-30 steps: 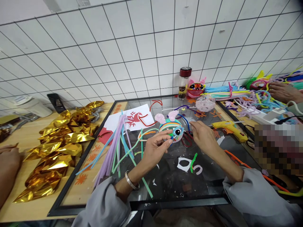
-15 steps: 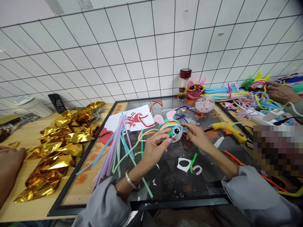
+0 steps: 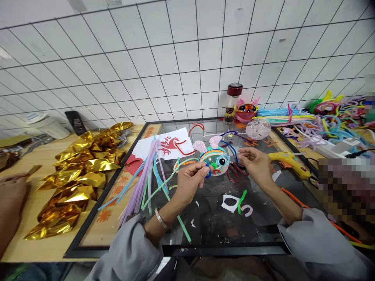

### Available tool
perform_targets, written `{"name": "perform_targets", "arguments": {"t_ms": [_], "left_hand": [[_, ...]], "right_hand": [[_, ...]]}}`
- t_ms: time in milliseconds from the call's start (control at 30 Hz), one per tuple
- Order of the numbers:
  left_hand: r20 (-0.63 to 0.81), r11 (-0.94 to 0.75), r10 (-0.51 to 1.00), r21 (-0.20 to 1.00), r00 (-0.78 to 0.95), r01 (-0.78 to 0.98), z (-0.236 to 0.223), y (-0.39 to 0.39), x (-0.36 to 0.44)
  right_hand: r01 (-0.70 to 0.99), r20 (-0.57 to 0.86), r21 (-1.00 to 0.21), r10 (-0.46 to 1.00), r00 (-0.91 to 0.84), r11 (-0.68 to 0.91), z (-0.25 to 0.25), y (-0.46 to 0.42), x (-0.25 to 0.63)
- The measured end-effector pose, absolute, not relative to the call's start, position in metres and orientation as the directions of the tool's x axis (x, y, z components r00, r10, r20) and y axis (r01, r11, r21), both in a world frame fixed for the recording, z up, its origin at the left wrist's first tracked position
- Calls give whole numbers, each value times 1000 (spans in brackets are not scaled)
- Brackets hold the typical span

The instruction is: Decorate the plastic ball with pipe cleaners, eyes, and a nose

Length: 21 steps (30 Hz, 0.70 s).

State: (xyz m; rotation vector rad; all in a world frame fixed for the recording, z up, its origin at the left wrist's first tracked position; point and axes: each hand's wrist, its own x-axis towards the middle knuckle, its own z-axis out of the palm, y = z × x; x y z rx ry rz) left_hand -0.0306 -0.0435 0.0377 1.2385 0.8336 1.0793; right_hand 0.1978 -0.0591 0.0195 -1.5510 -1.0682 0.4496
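A small animal head (image 3: 215,158) of coloured pipe cleaners on a clear round form, with pink ears and one big black-and-white eye showing, stands on the dark glass top. My left hand (image 3: 190,179), at its lower left, pinches a short bent piece of blue pipe cleaner (image 3: 208,171) close to the head's green and red trim. To the right of the head my right hand (image 3: 256,164) is raised, thumb and fingertips together; what they hold, if anything, is too small to make out. Dark red-handled scissors (image 3: 234,171) lie between the head and my right hand.
Pale pipe cleaners (image 3: 140,183) lie left of my left hand, beside white paper (image 3: 140,147) with a red cutout. Gold foil (image 3: 79,175) covers the left table, near another person's hand (image 3: 13,195). A yellow glue gun (image 3: 290,164) and glass bottle (image 3: 233,103) stand right and behind.
My right hand has drawn away from the animal head to the right. My left hand stays beside it with the blue piece. A co-worker's hand at the far right has left view.
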Motion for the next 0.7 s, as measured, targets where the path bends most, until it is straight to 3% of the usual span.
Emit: {"name": "perform_targets", "arguments": {"t_ms": [167,300,467,700], "left_hand": [[42,45,926,975,376,-219,37,-45,-30],[17,68,917,978,399,-198,36,-46,-31],[-3,91,901,979,434,-182,33,-47,-30],[11,75,895,982,445,-175,30,-49,-32]], "right_hand": [[424,445,-874,740,504,236,47,-78,183],[598,659,-673,719,220,434,73,-94,155],[592,787,-473,615,-50,653,72,-100,127],[703,876,-296,477,-69,646,37,-107,124]]}}
